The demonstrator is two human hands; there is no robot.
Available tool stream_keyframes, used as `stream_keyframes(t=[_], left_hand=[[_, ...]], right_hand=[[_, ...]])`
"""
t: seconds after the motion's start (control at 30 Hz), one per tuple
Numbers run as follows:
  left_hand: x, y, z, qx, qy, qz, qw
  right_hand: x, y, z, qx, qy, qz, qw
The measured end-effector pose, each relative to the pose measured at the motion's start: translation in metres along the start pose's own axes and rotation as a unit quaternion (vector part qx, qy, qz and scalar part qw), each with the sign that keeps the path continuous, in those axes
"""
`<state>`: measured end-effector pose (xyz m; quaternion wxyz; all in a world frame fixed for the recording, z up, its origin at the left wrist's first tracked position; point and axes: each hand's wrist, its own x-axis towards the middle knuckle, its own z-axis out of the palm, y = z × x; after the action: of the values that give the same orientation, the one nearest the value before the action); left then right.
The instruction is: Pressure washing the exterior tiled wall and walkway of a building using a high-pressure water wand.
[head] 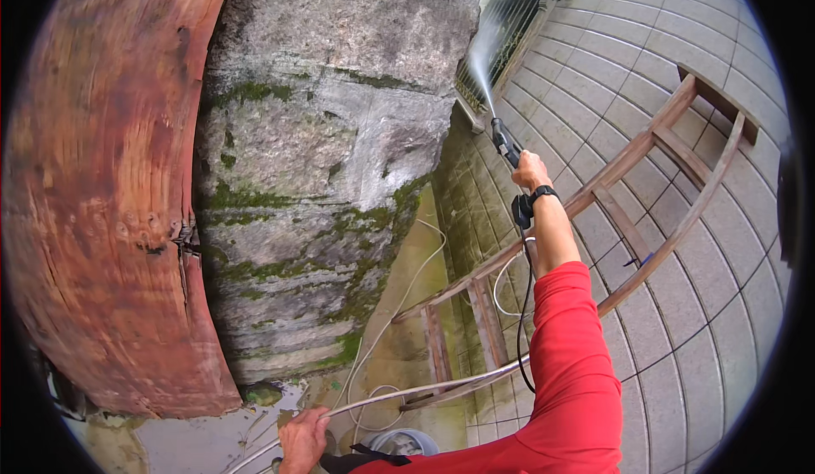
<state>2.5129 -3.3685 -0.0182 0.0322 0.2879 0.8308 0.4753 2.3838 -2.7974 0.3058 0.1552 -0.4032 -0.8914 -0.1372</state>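
Observation:
My right hand [531, 171] grips the handle of a black pressure-washer spray gun [505, 143], with the arm stretched out ahead. A white fan of water [485, 66] leaves its nozzle towards a window grille [525, 25] in the tiled wall. My left hand [304, 437] is low in the picture, closed around a pale hose [433, 386] that runs to the right and passes behind or beside my red sleeve. A black cord hangs below the gun near my wrist.
A wooden ladder [582, 199] leans along the tiled wall [668, 321] at right. A large mossy rock [318, 136] fills the middle, beside a reddish weathered wooden sheet [121, 206]. Thin hose loops [407, 289] lie on the wet ground, near a grey bucket [417, 439] at my body.

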Motion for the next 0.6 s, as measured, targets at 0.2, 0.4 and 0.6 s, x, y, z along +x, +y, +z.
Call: stream_keyframes(t=[0.2,0.4,0.6], left_hand=[[0.002,0.003,-0.004,0.002,-0.041,-0.046,0.998],[-0.004,-0.002,-0.023,0.018,-0.063,-0.12,0.991],[-0.032,-0.027,-0.037,0.103,-0.062,-0.139,0.983]], right_hand=[[0.001,0.006,-0.005,0.026,0.015,0.039,0.999],[0.007,0.017,0.005,0.092,0.023,0.054,0.994],[-0.011,0.033,0.072,0.116,-0.028,0.058,0.991]])
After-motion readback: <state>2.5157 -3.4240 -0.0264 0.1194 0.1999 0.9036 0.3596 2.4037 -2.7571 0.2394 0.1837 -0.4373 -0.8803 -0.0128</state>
